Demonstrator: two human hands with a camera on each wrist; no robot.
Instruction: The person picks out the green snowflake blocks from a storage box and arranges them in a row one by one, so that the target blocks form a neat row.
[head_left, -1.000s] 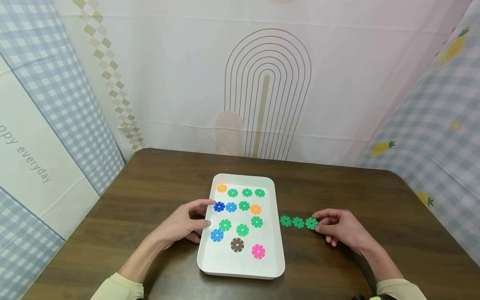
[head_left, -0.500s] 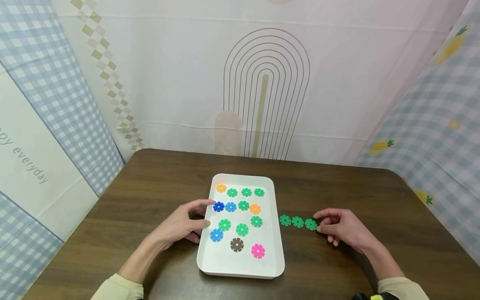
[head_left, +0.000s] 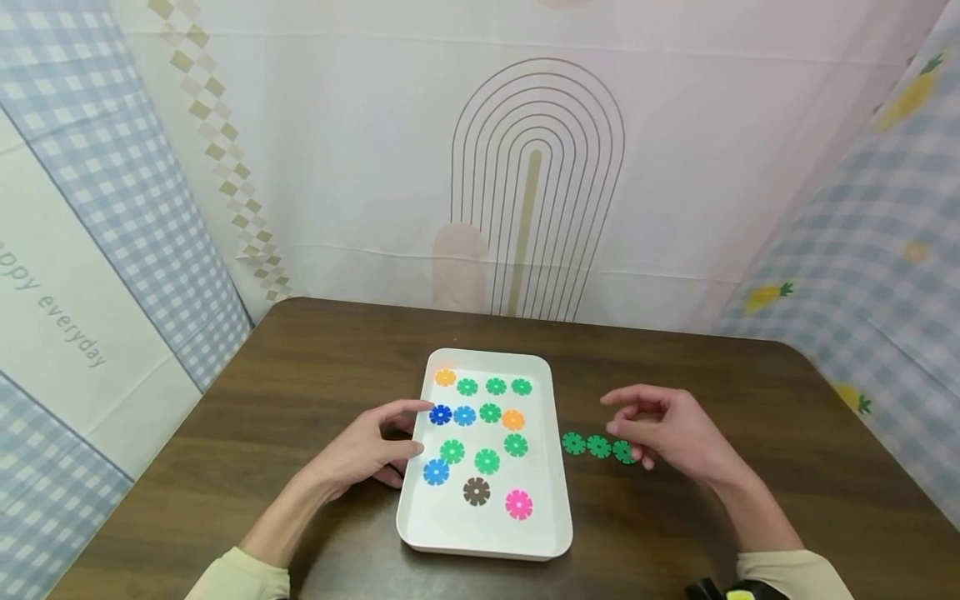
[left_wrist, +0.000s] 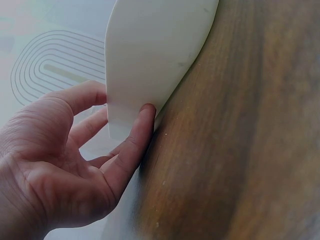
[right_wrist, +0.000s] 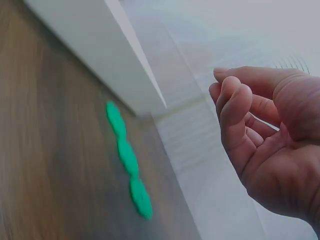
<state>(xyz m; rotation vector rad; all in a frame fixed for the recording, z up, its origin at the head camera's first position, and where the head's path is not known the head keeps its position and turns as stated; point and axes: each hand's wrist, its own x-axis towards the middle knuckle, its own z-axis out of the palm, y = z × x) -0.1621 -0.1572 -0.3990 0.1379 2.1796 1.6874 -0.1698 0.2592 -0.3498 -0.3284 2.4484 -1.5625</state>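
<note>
At a dark wooden table, a person's left hand grips the side of a white tray at its 9 o'clock, thumb and index finger at the rim and another finger on the outer wall. The right hand hovers beyond the tray's 3 o'clock, fingers loosely bent, thumb apart from the index finger in the head view. Below it, a row of three green discs lies on the table just beside the tray at 3 o'clock, edges meeting, the outermost partly hidden by fingers. Fourteen notched discs lie inside the tray, among them an orange disc toward 11 o'clock, a pink disc toward 5 and a brown disc near 6. A patterned cloth hangs at 12 o'clock.
</note>
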